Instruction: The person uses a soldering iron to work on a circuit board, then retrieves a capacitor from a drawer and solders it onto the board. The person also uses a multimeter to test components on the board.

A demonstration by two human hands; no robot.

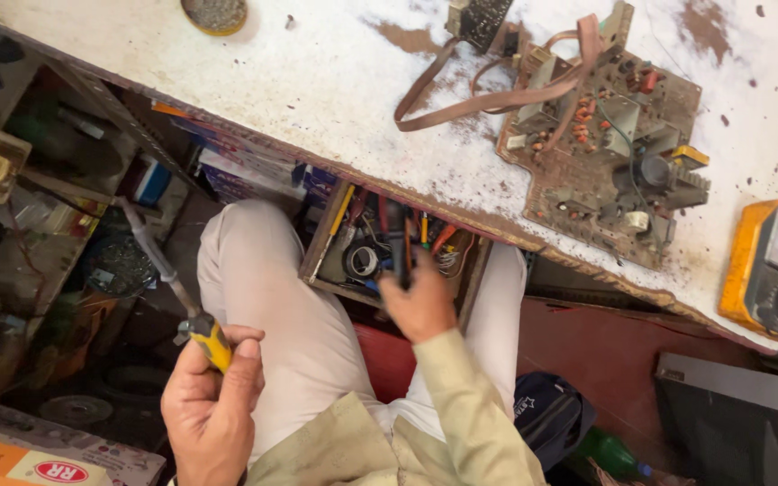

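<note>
Head view: left hand [213, 405] grips yellow-handled soldering iron [168, 283]; right hand [420, 301] reaches into open wooden drawer [317, 247] of tools, grip unclear.

Your left hand [213, 405], at seven o'clock, grips a yellow-handled soldering iron [173, 290] whose tip points up toward ten o'clock. Your right hand [420, 301], near centre, reaches into an open wooden drawer [317, 256] under the workbench [317, 72], fingers among screwdrivers and wires [389, 243]. At two o'clock a brown circuit board [605, 153] lies on the white, worn benchtop, a flat ribbon cable [488, 94] looping from it. A yellow multimeter [772, 270] sits at three o'clock. A round tin [214, 13] rests at twelve o'clock.
</note>
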